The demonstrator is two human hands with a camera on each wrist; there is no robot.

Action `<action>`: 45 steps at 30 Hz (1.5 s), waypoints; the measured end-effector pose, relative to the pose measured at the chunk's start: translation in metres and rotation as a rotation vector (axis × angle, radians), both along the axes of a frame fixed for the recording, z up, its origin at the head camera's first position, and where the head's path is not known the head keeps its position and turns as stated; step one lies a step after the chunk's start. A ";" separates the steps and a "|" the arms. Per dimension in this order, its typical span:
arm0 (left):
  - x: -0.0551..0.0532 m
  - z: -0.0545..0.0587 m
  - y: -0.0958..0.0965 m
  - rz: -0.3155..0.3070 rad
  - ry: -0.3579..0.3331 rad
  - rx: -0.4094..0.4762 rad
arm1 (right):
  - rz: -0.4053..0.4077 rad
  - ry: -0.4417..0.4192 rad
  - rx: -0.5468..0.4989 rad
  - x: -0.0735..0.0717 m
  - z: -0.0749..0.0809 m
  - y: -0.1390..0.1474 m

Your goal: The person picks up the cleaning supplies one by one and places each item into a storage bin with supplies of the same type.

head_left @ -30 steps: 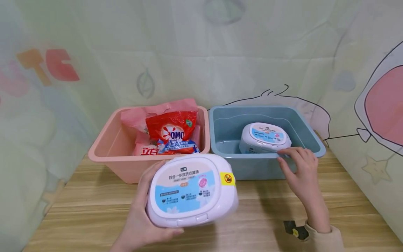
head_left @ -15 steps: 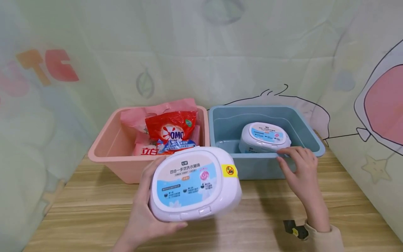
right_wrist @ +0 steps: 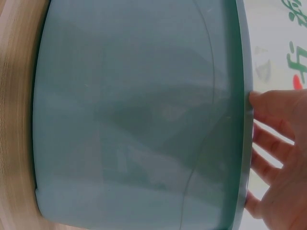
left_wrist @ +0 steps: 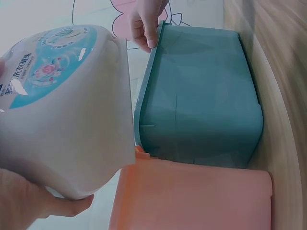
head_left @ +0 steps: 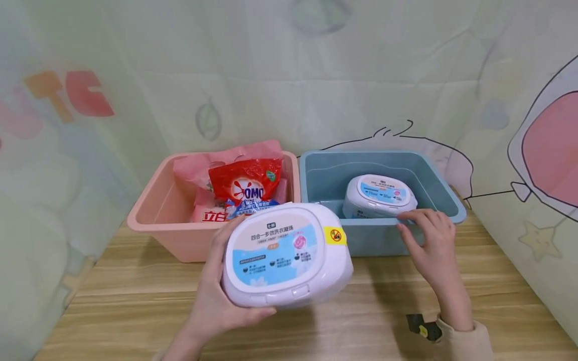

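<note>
My left hand (head_left: 214,296) grips a white tub of laundry pods (head_left: 316,265) by its left end, thumb along the lower edge, lifted in front of the two bins. Its lid label is blue and pale pink, with a yellow warning sticker at the right. From the left wrist, the same tub (left_wrist: 81,134) fills the left side of the view. My right hand (head_left: 431,245) holds the front rim of the blue bin (head_left: 361,240), thumb outside and fingers over the edge. A second tub of laundry pods (head_left: 384,193) sits inside that bin, just behind these fingers.
Left of the blue bin stands a pink bin (head_left: 155,200) with a red OMO detergent bag (head_left: 246,183) and pink packets (head_left: 266,149) in it. Both bins rest on a wood-grain table (head_left: 122,306). A printed cloth (head_left: 253,75) hangs behind and at the sides.
The held tub has moved slightly up and to the right with my left hand, covering more of the pink bin's rim. My right hand stays at the blue bin's rim.
</note>
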State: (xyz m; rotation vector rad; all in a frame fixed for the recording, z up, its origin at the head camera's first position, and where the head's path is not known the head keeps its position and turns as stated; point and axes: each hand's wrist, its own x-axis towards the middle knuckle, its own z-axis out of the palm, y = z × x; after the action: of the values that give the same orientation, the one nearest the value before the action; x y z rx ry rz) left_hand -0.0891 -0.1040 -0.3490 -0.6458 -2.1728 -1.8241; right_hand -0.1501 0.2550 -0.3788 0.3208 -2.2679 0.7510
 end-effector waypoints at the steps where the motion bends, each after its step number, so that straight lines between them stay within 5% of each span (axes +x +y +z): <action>1: -0.001 0.000 0.001 -0.001 0.007 0.001 | -0.001 0.000 0.000 0.000 0.000 0.000; 45: -0.020 0.015 0.034 -0.094 0.086 0.159 | -0.026 -0.025 0.009 0.000 0.001 -0.002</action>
State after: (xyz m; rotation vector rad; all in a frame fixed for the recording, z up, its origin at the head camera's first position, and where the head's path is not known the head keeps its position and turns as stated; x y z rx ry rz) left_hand -0.1092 -0.0695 -0.3342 -0.7864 -1.9501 -1.9533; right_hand -0.1504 0.2534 -0.3782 0.2877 -2.2949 0.7357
